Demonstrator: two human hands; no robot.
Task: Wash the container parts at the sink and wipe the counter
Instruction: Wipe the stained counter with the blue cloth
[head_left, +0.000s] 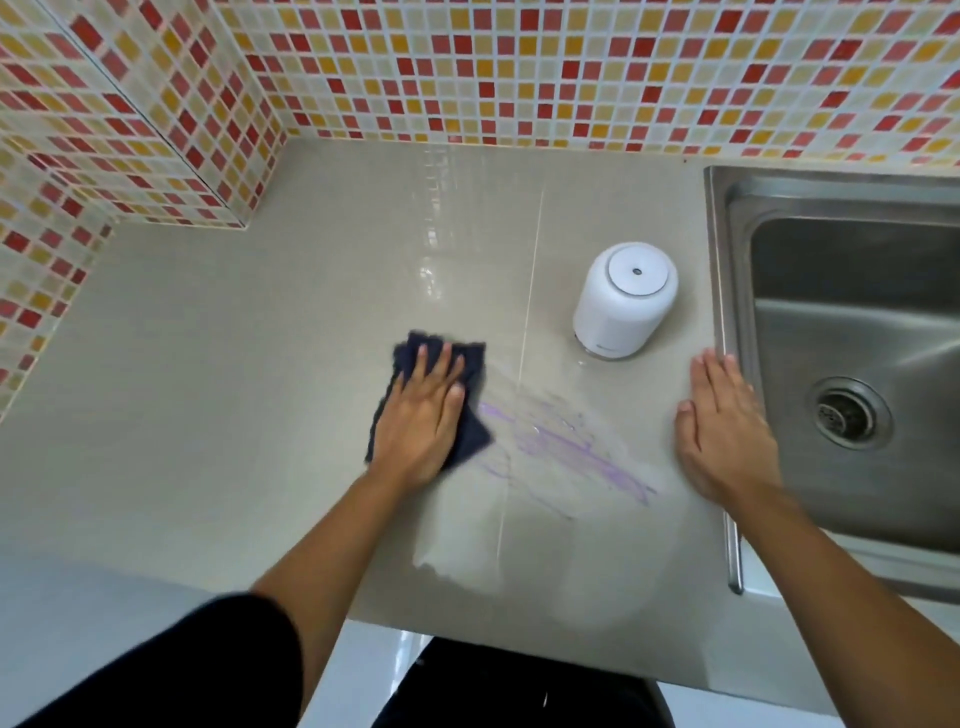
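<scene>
My left hand (421, 415) presses flat on a dark blue cloth (470, 434) on the beige counter (208, 364), fingers straight. Just right of the cloth, purple streaks (571, 452) and a wet sheen smear the counter. My right hand (722, 431) lies flat and empty on the counter beside the rim of the steel sink (719, 291). A white cylindrical container (623, 301) with a round lid and a small centre hole stands upright behind the streaks, near the sink.
The sink basin's drain (847, 413) is at the right. A red, orange and cream mosaic wall (467, 67) runs behind the counter and juts out at the left (130, 156). The counter's front edge is just below my forearms.
</scene>
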